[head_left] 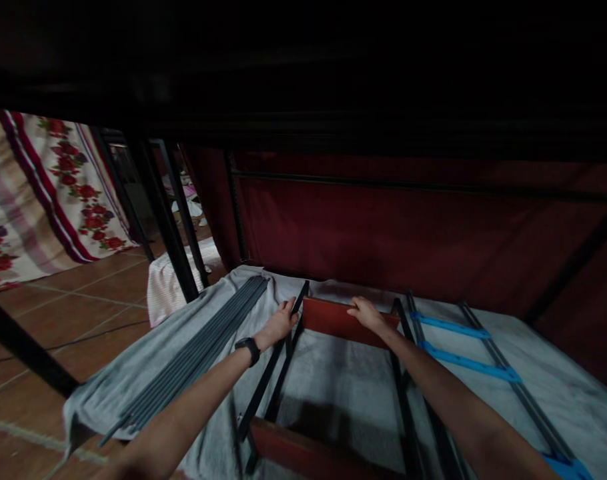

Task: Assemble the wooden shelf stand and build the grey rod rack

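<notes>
dark frame (267,373): laid on grey cloth (341,377), directly beneath the two-handed grip. left hand (280,321): fingers bent against left side near far end; cannot tell whether closed firmly. right hand (368,313): narrow grip over top edge of far red-brown board (328,321). nearer than grip: second board (293,453). left of grip: bundled grey rods (208,353). right of grip: blue strips (468,363) across dark bars (539,415).
</notes>
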`<state>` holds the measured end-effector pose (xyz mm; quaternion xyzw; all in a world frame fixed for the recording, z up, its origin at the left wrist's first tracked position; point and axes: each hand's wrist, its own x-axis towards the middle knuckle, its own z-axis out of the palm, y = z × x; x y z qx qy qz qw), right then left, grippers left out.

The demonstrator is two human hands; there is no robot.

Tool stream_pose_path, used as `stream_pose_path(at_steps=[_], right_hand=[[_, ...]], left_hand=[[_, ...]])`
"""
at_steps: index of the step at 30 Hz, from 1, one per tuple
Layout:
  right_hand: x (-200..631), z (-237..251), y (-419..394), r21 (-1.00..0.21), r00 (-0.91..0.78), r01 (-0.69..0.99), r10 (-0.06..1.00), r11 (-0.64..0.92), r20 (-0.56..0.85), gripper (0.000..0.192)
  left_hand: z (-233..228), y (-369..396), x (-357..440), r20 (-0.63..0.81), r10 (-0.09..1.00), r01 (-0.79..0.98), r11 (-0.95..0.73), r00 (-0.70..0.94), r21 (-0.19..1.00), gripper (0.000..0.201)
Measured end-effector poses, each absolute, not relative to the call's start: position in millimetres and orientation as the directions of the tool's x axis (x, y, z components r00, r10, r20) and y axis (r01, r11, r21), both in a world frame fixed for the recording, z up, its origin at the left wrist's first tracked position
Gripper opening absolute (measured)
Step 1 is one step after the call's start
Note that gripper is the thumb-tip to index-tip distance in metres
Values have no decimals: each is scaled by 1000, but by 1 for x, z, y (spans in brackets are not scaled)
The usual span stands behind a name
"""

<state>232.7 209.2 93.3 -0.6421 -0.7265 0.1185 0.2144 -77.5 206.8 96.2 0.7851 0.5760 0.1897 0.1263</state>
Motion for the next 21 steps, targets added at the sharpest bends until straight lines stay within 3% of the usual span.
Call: stream_pose_path(at_steps=[6,9,13,17,21], right_hand=[[231,95,210,-505,-64,852,985,139,163,4],[232,96,206,-561,-66,813,981,157,180,4],[257,101,195,-674,-28,712,966,200,257,30],[320,97,166,-806,230,578,923,126,310,27],[367,63,119,-927,515,373,837,-22,187,22]], left_hand=[[125,220,-56,196,859,854,-501,473,137,67],[129,230,-28,148,815,817,-573,560,63,65],[124,238,9,19,781,781,-624,624,14,55],[117,242,25,25,754,755,-656,656,-21,35],[112,246,33,60,756,758,-650,652,-47,30]])
